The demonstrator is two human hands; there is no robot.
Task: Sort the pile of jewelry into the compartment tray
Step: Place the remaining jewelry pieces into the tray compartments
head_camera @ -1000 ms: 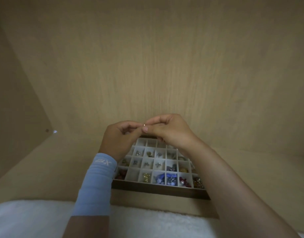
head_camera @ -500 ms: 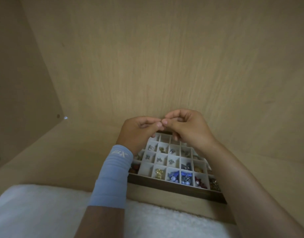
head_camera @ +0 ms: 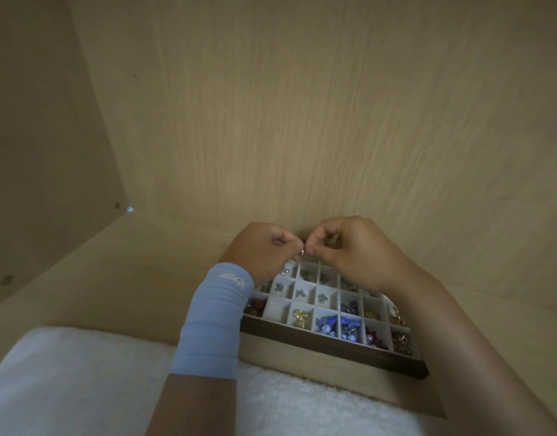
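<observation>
A small silvery ring-like piece (head_camera: 301, 252) is pinched between the fingertips of the left hand (head_camera: 261, 251) and the right hand (head_camera: 349, 248); the fingers of both are closed on it, curled tight. It is held above the far edge of the compartment tray (head_camera: 334, 352), which lies just below the fingers on a wooden shelf (head_camera: 113, 278).

A slip could be caused by so slight a grip, and the piece could drop into a wrong compartment, judged from its smallness.

One tray, two hands and one held piece are counted; the compartments are partly hidden, so no full count is given. No loose pile can be seen.
</observation>
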